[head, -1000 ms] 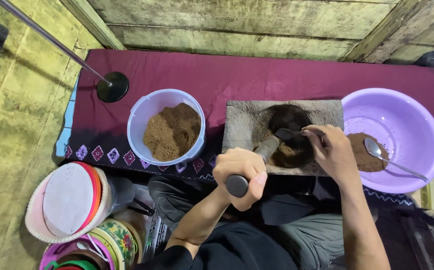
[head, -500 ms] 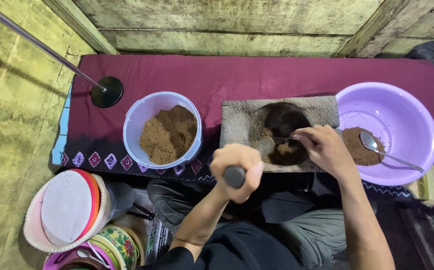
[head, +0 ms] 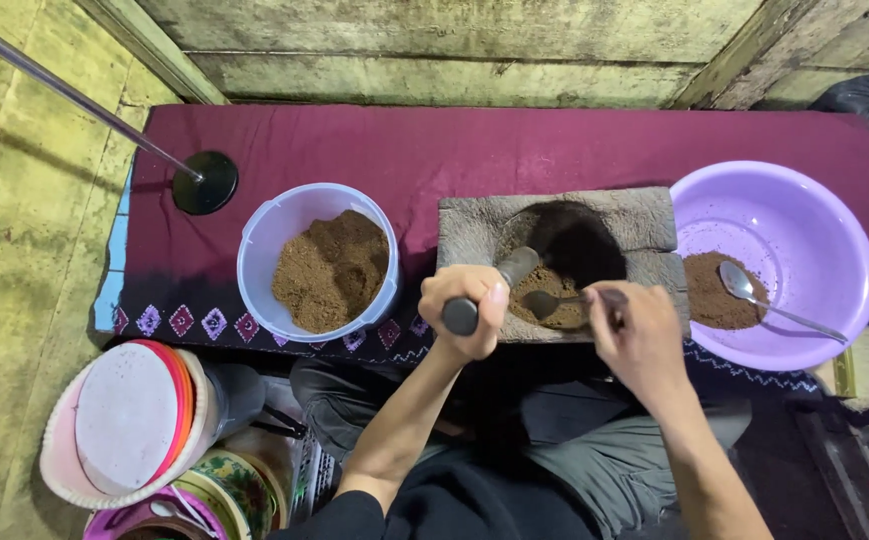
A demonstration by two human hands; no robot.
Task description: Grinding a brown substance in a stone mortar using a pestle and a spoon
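Fingers of left hand (head: 464, 305) clamped round smooth pestle (head: 489, 290), right hand (head: 634, 330) pinching spoon (head: 554, 302) over rough stone mortar (head: 564, 235).

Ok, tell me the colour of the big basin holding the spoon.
The basin is light purple, clearest in the head view; the spoon lies inside it.

Rough stone mortar (head: 564, 232), glossy plastic basin (head: 804, 215), matt maroon cloth (head: 474, 150), shiny metal spoon (head: 759, 298).

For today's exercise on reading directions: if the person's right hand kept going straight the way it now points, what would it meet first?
The right hand points left, holding a small metal spoon. Going on, it would probably first meet the brown powder in the grey stone mortar, though depth is unclear.
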